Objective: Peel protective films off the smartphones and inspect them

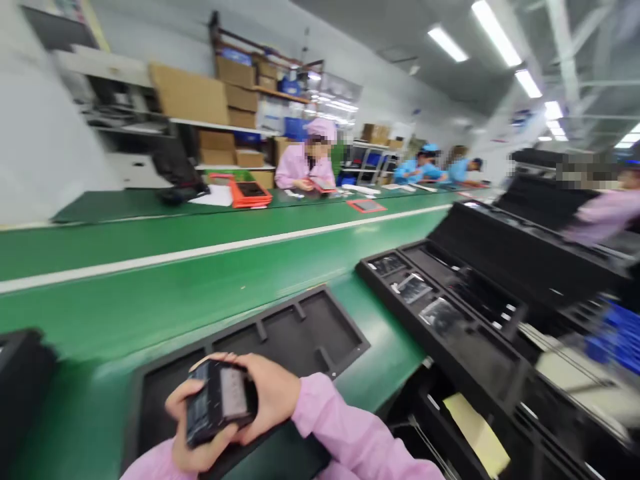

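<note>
Both my hands are wrapped around a small black boxy item (204, 408) with a grey panel on one face; its exact kind I cannot make out. My left hand (193, 450) grips its left and lower side, fingers curled. My right hand (273, 390) closes round its right and far side. Pink sleeves reach to both wrists. Beneath the hands lies a black foam tray (345, 323) with raised dividers, on the green work surface. My forearms and the item hide part of this tray.
At right, a long black compartment tray (390, 297) holds several plastic-wrapped pieces (413, 288). A yellow paper (477, 433) and a blue crate (615, 340) are nearby. Across the green conveyor (150, 293), a person in pink (305, 163) works by red trays (250, 193). A black block stands at left.
</note>
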Action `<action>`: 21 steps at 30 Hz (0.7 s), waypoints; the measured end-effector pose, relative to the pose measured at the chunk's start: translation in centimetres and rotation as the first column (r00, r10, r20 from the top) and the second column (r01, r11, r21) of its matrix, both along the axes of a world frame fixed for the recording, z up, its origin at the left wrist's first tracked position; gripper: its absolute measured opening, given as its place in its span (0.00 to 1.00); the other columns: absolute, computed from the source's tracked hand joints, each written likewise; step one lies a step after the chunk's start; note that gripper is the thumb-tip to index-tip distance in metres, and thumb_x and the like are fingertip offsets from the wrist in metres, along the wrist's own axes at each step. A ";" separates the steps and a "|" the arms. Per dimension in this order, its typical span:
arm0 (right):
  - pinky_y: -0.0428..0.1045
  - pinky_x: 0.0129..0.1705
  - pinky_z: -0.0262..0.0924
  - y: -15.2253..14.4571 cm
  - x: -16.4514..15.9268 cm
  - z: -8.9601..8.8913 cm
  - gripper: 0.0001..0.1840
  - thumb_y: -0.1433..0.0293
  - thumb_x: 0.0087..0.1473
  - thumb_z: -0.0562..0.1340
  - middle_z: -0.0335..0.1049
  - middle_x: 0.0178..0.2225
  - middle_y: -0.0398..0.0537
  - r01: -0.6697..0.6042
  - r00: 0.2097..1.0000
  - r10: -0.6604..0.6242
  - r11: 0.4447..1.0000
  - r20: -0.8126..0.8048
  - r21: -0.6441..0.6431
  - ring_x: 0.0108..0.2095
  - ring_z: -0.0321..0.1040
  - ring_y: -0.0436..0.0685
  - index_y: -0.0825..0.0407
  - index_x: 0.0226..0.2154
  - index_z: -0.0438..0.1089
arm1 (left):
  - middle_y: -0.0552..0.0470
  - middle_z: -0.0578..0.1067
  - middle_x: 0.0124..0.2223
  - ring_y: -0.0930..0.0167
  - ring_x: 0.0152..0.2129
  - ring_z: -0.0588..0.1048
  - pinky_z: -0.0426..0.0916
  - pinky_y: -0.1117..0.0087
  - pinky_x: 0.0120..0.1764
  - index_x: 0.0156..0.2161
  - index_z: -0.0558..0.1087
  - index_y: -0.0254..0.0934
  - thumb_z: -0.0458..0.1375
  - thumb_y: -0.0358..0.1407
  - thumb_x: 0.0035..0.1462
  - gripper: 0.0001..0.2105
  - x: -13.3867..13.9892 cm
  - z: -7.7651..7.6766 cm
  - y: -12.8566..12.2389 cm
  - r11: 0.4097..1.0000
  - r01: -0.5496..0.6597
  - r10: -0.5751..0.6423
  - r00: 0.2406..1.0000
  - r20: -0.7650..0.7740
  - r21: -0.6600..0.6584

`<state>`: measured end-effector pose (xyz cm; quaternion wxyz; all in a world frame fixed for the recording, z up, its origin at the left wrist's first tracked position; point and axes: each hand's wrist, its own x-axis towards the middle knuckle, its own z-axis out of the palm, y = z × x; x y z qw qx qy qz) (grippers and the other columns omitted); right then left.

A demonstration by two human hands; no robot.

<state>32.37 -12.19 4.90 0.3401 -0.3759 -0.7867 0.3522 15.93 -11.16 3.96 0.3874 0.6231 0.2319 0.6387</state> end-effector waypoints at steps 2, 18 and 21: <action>0.53 0.55 0.61 0.7 0.5 -0.4 0.54 0.61 0.27 0.76 0.67 0.52 0.56 0.045 0.998 -0.046 0.999 0.034 0.028 0.50 0.68 0.62 0.55 0.57 0.58 | 0.44 0.67 0.53 0.57 0.48 0.73 0.74 0.51 0.45 0.53 0.58 0.47 0.67 0.41 0.50 0.29 -1.1 -1.2 0.4 0.995 0.047 -0.038 0.994 -0.104 0.090; 0.58 0.50 0.66 3.7 -2.9 -2.4 0.53 0.62 0.28 0.76 0.62 0.52 0.58 -0.012 1.000 0.012 1.000 -0.022 -0.003 0.51 0.66 0.66 0.51 0.56 0.54 | 0.35 0.58 0.62 0.51 0.59 0.65 0.65 0.47 0.56 0.69 0.34 0.49 0.71 0.52 0.42 0.60 -5.5 -0.2 2.4 0.990 0.142 -0.139 0.973 -0.182 0.002; 0.60 0.53 0.65 3.8 -3.9 -3.4 0.57 0.57 0.28 0.77 0.60 0.54 0.59 0.008 0.986 -0.001 0.999 -0.169 0.042 0.53 0.66 0.67 0.49 0.57 0.52 | 0.37 0.63 0.58 0.53 0.54 0.69 0.68 0.52 0.54 0.68 0.37 0.48 0.75 0.51 0.34 0.64 -4.8 1.1 2.9 0.979 0.182 -0.170 0.978 -0.123 0.094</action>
